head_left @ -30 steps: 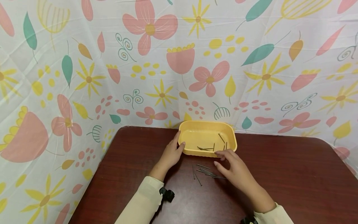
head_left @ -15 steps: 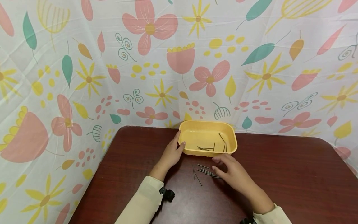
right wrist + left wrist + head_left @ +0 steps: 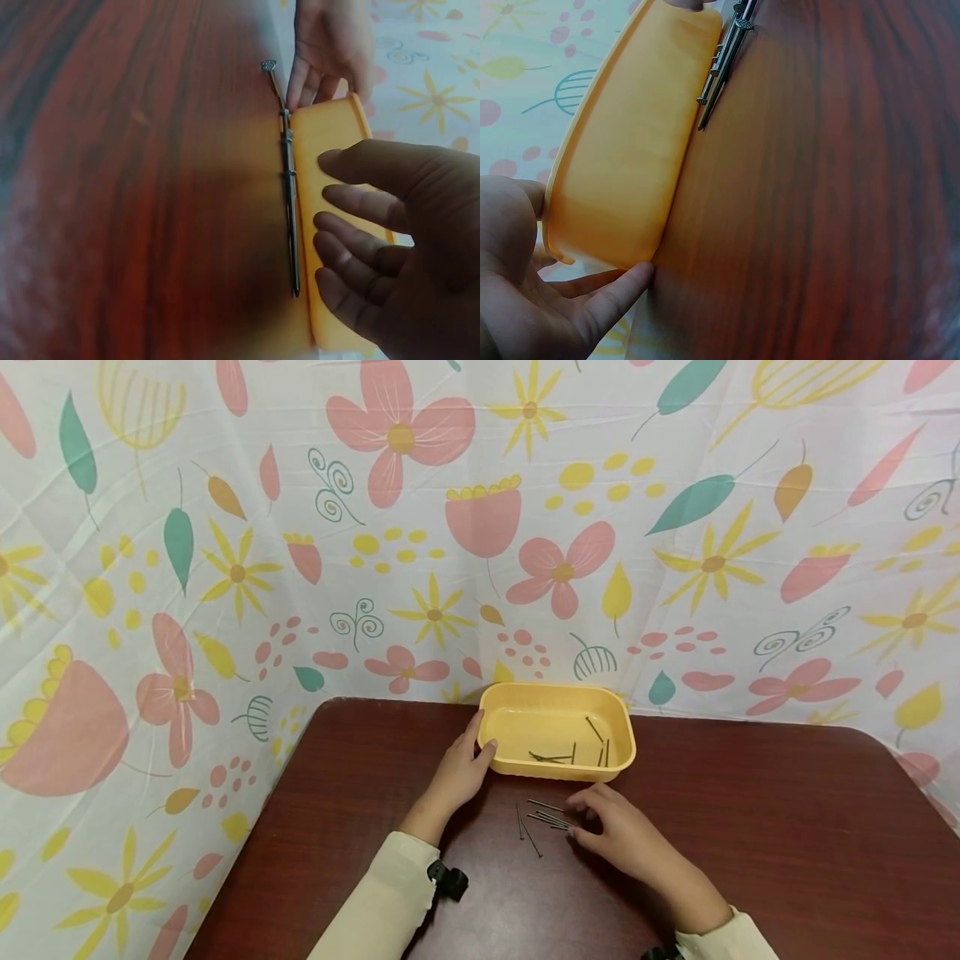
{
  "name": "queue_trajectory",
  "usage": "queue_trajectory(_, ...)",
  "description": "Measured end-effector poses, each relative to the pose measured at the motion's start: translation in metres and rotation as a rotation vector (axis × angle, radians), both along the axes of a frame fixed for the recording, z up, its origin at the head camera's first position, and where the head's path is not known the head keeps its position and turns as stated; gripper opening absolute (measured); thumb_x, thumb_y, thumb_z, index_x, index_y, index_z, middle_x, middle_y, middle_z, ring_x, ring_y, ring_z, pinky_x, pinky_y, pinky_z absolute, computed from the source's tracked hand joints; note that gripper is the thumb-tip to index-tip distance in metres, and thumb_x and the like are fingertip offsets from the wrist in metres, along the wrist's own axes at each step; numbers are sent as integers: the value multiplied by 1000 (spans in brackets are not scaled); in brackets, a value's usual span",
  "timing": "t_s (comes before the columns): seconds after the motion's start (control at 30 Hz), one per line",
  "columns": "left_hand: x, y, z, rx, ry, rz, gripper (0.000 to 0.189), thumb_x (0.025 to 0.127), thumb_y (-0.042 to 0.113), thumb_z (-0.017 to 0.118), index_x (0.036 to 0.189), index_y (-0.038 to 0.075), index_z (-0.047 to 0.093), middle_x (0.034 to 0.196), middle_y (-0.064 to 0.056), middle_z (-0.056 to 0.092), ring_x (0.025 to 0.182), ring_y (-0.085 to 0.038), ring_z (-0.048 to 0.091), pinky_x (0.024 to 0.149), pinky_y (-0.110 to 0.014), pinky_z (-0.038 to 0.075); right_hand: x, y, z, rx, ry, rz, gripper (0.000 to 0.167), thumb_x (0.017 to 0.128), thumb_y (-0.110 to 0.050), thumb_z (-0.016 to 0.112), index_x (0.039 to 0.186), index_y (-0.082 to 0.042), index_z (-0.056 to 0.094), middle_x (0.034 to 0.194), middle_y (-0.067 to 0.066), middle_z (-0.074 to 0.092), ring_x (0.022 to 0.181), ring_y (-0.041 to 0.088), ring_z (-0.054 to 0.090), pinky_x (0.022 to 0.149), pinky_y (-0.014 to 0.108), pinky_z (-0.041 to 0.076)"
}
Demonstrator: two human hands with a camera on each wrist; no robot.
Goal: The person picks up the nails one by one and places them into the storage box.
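A yellow plastic tray (image 3: 536, 722) stands near the table's back edge, with several nails (image 3: 551, 758) lying inside it. My left hand (image 3: 459, 772) holds the tray's left end, thumb at the front corner and fingers along the side. In front of the tray several loose nails (image 3: 549, 818) lie on the table, most in a small bundle. Two more nails (image 3: 531, 839) lie just left of that bundle. My right hand (image 3: 630, 837) hovers at the bundle's right end, fingers loosely bent and apart from the thumb. The right wrist view shows nothing between those fingers (image 3: 349, 202).
The dark red wooden table (image 3: 750, 827) extends to both sides of the tray. A white cloth (image 3: 450, 610) with a flower print hangs behind and to the left. Black straps (image 3: 448, 881) sit around both wrists.
My right hand has moved from the tray's front rim down and slightly left to the bundle of nails. The left hand and tray have stayed in place.
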State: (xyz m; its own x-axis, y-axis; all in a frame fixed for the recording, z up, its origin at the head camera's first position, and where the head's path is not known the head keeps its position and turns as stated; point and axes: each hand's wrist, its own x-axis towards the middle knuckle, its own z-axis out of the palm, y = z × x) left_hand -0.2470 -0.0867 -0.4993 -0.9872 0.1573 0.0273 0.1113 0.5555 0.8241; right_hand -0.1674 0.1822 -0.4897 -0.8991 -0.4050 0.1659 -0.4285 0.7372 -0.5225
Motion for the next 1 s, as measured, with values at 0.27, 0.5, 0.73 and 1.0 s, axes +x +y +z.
queue_trajectory(0.27, -1, 0, -1, 3, -18, -4, 66, 107, 45, 44, 164, 29, 16, 161, -16, 37, 147, -37, 39, 118, -57, 34, -1, 2, -2, 18, -34, 41, 25, 83, -13, 82, 105, -14, 70, 102, -3, 62, 87, 10, 59, 77, 26, 52)
queue_trajectory(0.5, 0, 0, 0, -4, -7, 2, 65, 107, 44, 44, 164, 29, 17, 160, -17, 39, 146, -38, 40, 117, -57, 35, -1, 3, -2, 16, -53, 46, 21, 84, -14, 82, 102, -14, 70, 96, -4, 59, 85, 9, 58, 75, 25, 51)
queue_trajectory(0.73, 0, 0, 0, 6, -13, 1, 65, 107, 43, 45, 164, 30, 16, 162, -16, 37, 147, -37, 39, 118, -57, 34, -2, 3, -3, 14, -91, 22, 16, 86, -12, 79, 97, -17, 68, 91, -5, 58, 82, 6, 56, 72, 24, 49)
queue_trajectory(1.0, -2, -1, -2, -4, -11, 2, 66, 106, 44, 45, 164, 28, 17, 161, -16, 38, 146, -37, 40, 118, -57, 35, -3, 2, -4, 27, -122, -3, 15, 87, -11, 78, 93, -18, 66, 86, -7, 57, 79, 4, 55, 70, 23, 48)
